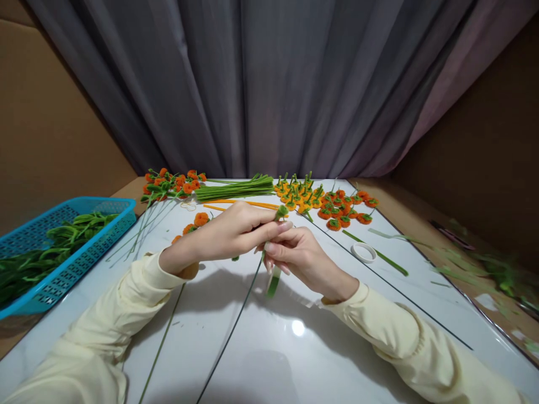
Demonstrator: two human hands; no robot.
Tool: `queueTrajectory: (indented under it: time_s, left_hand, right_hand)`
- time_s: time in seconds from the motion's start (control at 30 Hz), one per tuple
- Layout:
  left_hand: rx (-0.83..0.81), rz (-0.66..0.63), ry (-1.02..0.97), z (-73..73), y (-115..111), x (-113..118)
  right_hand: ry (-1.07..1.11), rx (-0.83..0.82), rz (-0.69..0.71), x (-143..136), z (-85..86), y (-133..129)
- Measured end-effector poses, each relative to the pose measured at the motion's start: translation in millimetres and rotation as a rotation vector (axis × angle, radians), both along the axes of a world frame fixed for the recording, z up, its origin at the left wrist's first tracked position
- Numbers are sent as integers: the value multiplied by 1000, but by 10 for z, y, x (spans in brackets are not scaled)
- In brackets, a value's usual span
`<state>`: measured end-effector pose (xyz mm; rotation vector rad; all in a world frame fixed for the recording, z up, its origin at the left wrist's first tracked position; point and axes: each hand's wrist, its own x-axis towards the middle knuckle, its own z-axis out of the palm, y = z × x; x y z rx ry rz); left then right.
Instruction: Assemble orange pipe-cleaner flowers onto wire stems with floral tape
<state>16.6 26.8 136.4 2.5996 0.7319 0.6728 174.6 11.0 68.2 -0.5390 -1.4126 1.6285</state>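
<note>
My left hand [236,231] is closed, thumb and fingers pinching a green fuzzy piece with a rounded tip [282,212] that pokes up above the fingers. Just right of it and touching it, my right hand [301,259] is also closed, fingertips pressed together below the tip. A roll of green tape [273,285] shows under the right fingers, apparently held by them. The hands hide most of the piece between them. Partly behind my left wrist lie a few orange fuzzy flower heads [201,219].
A blue basket [126,210] of green leaves stands left. Along the back are orange flowers with stems [181,182], green pipe-cleaner stems [236,189], yellow-orange flower heads [297,193] and orange-red ones [337,210]. A white ring [364,252] and a green strip [393,264] lie right.
</note>
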Motion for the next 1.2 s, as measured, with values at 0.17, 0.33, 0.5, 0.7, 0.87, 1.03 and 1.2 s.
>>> queueTrajectory:
  time_s: [0.17,0.33,0.5,0.7,0.87,1.03,1.2]
  left_hand:
    - [-34,-18,4,-17,16,5]
    - [-54,1,-25,-63,28,20]
    - [-154,-71,-75,-98,43,8]
    - [-253,-138,-141,-154,49,14]
    - [-277,-242,-166,-154,24,22]
    - [-466,-281,-179,-189,2,37]
    - [-689,-276,-209,-202,-29,71]
  right_hand:
    - [14,-45,77,31,-34,49]
    - [19,-95,89,21,-62,39]
    - [82,-161,81,-37,-64,-24]
    - [107,-204,145,-60,-91,-46]
    - [151,-227,284,-87,-160,-74]
    - [167,-268,356,-123,-173,-110]
    - [142,-293,304,-123,-153,-139]
